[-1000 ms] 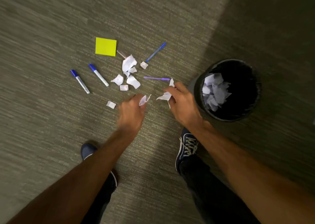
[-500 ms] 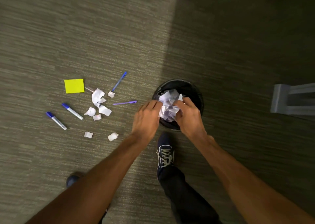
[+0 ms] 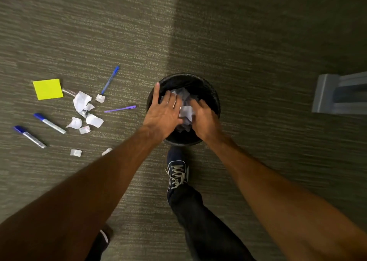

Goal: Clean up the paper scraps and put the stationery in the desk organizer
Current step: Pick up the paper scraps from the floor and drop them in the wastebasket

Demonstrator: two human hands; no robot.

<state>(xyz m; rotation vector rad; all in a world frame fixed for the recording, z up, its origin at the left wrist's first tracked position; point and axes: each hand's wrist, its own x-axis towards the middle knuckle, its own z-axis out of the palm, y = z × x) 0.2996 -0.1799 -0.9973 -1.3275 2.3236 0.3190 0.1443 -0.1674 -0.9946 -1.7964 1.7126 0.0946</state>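
The room is dim. The left side of the carpet (image 3: 83,32) is lighter, and a big dark shadow covers the right side. The picture is a bit soft, and its edges bend outward.

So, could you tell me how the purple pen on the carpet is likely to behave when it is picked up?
The purple pen looks thin and straight, so probably stiff and light. Its round barrel might roll if nudged, though the textured carpet should slow it. It lies flat, so pinching it may be fiddly.
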